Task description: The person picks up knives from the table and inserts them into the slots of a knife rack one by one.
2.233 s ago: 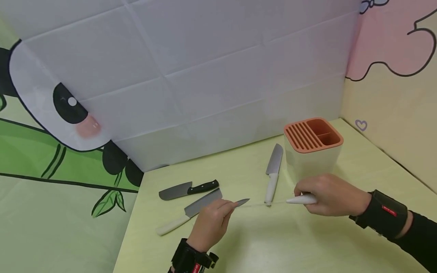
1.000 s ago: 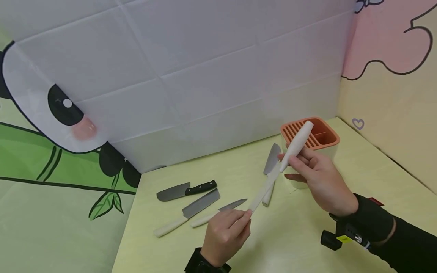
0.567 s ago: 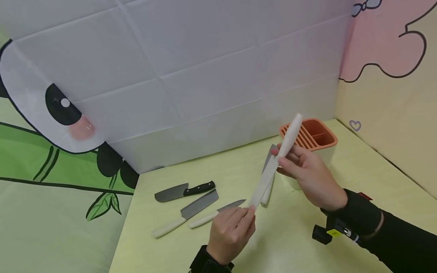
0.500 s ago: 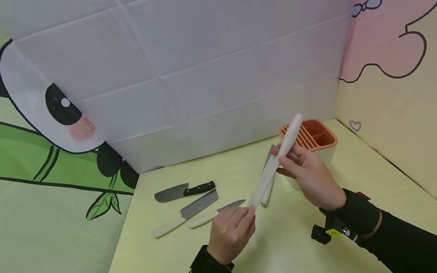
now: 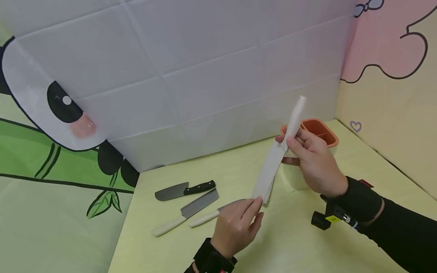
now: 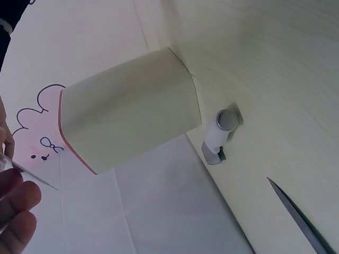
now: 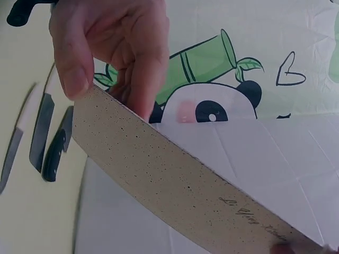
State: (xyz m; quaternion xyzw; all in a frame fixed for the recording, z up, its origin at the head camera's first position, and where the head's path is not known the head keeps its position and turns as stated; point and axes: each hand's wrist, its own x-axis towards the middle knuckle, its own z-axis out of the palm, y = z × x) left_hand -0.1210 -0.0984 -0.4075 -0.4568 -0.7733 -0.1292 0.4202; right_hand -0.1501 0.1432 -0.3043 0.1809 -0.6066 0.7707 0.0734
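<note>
A kitchen knife with a white handle is held aslant above the table, handle up and blade pointing down to the left. My right hand pinches it where handle meets blade, in front of the knife block. With thumb and fingers my left hand pinches the blade's lower end. The right wrist view shows the speckled blade with script lettering, and the left hand at its far end. Left fingertips show at the left wrist view's edge.
Left on the table lie a black-handled knife, a white-handled cleaver and a small white-handled knife, partly behind the left hand. Another white-handled knife lies mostly hidden behind the held blade. A printed cloth wall stands behind.
The knife went from level and edge-on to aslant with its handle up. Since half a second ago it has risen slightly and turned, showing more of its broad side. Both hands kept hold.
</note>
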